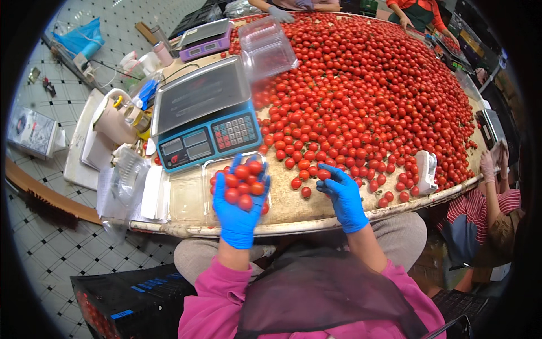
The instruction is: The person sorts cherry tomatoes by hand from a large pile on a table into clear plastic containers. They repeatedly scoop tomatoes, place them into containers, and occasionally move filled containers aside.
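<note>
My left hand (240, 212), in a blue glove, is palm up with several cherry tomatoes (243, 188) cupped in it. It is over a clear plastic clamshell container (186, 195), whose right half has more tomatoes around the hand. To the right, my right hand (341, 195), gloved in blue too, has one cherry tomato (324, 174) between its thumb and fingers. A large heap of red cherry tomatoes (360, 97) spreads over the table beyond both hands. Just behind the container stands a blue digital scale (207, 135) with a metal pan.
A white tape dispenser (427, 171) stands near the table edge (292, 226). Stacked clear containers (269, 51) lie beside the scale. Papers (154, 195) and a pitcher (114, 116) are at left. A purple scale (206, 44) stands farther back. Other people work at the far and right sides.
</note>
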A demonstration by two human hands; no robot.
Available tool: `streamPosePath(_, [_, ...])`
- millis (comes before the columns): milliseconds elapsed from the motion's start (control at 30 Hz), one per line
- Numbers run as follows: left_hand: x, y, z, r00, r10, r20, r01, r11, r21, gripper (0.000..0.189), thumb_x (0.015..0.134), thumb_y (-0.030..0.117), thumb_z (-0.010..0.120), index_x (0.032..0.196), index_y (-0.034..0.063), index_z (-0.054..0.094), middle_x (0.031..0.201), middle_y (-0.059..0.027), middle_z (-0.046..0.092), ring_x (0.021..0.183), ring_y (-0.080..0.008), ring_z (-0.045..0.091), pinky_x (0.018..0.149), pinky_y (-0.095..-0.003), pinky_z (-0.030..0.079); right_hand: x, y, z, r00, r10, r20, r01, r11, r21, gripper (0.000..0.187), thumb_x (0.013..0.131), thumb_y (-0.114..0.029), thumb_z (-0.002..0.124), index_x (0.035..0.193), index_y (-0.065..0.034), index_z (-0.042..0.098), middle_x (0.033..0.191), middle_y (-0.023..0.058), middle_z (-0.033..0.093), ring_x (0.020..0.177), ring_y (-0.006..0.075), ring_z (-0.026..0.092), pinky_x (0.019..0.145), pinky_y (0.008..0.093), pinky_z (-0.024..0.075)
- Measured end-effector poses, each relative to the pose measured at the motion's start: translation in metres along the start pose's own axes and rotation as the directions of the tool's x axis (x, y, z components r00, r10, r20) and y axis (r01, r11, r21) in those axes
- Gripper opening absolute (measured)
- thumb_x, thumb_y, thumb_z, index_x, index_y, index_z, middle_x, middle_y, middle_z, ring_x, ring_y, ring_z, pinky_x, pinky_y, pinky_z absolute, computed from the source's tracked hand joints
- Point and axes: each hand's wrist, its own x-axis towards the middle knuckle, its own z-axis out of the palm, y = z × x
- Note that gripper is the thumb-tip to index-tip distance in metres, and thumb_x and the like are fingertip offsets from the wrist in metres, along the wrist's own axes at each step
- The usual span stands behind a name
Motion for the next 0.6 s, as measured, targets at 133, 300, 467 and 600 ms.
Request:
streamPosePath(133, [0.011,0.021,-0.01,0.901,0.391,0.188,-0.363,0.442,0.82,0.043,0.099,0.026,0.055,0.136,0.004,0.054,0.137,-0.015,0.053,0.127,-0.0317,0.051,0.109,-0.0468,0.04,0.0,0.0,0.001,1.0,-0.002,-0.026,0.001,0.999,-0.054,0.039,0.09,-0.009,0.065,0.127,0.0003,0.059,0.117,0.0105,0.066,0.095,0.0189,0.066,0.086,0.0328,0.0556])
streamPosePath(300, [0.018,0.018,-0.032,0.891,0.193,0.411,-0.126,-0.765,0.632,0.047,0.087,0.02,0.068,0.133,0.0122,0.06,0.135,-0.0202,0.054,0.127,-0.0386,0.05,0.107,-0.0475,0.04,-0.001,-0.001,0.004,1.0,-0.022,-0.015,0.021,1.0,-0.017,0.039,0.089,-0.01,0.067,0.125,-0.0002,0.059,0.112,0.0101,0.066,0.093,0.0185,0.066,0.085,0.0325,0.0553])
streamPosePath(467, [0.027,0.011,-0.035,0.915,-0.018,0.402,-0.196,-0.892,0.408,0.058,0.084,0.031,0.068,0.139,0.0152,0.055,0.147,-0.0228,0.042,0.136,-0.0418,0.038,0.113,-0.0529,0.028,-0.014,-0.022,0.013,0.998,-0.044,-0.044,0.041,0.997,-0.063,0.027,0.092,-0.011,0.065,0.117,-0.0008,0.065,0.106,0.0086,0.069,0.09,0.0152,0.067,0.083,0.0281,0.0548])
streamPosePath(600, [0.028,0.015,-0.028,0.927,-0.033,0.374,-0.195,-0.892,0.407,0.06,0.086,0.034,0.066,0.143,0.0211,0.052,0.15,-0.0233,0.038,0.136,-0.0423,0.038,0.114,-0.0561,0.023,-0.043,-0.061,0.009,0.985,-0.168,-0.041,0.163,0.982,-0.094,0.025,0.093,-0.008,0.064,0.116,-0.0005,0.066,0.107,0.0081,0.069,0.094,0.0153,0.066,0.085,0.0291,0.0534])
